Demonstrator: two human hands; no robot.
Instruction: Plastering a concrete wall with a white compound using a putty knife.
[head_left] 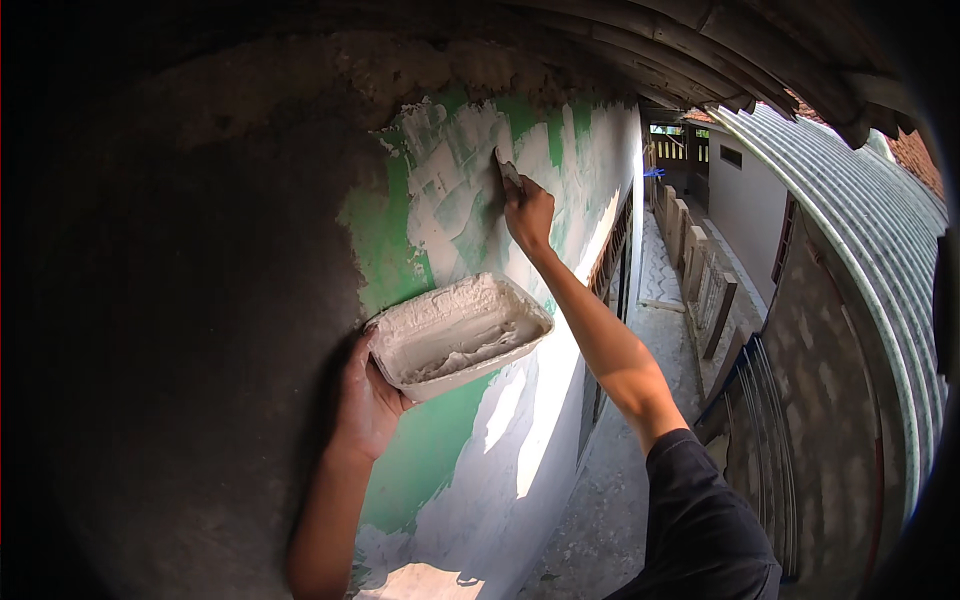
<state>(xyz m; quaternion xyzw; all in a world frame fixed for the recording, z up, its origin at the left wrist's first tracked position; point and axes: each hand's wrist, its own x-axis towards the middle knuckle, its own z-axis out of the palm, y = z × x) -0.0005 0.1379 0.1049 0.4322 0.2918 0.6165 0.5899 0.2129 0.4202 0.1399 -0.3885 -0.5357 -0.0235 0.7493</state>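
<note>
A person's right hand [528, 212] presses a small putty knife [508, 172] flat against a green wall [392, 262], fingers closed around the handle, arm stretched up so the blade meets the patch of fresh white putty [452, 190] high on the wall. The left hand [368, 400] cups a white tray [458, 335] from below, fingers wrapped under its near edge — it sits tilted, close beside the wall and just below the working patch, the grey-white paste inside within short reach of the blade. To the right a narrow paved alley [660, 290] runs far back between the wall and a corrugated metal fence [880, 260] — sunlight falls across the lower wall
</note>
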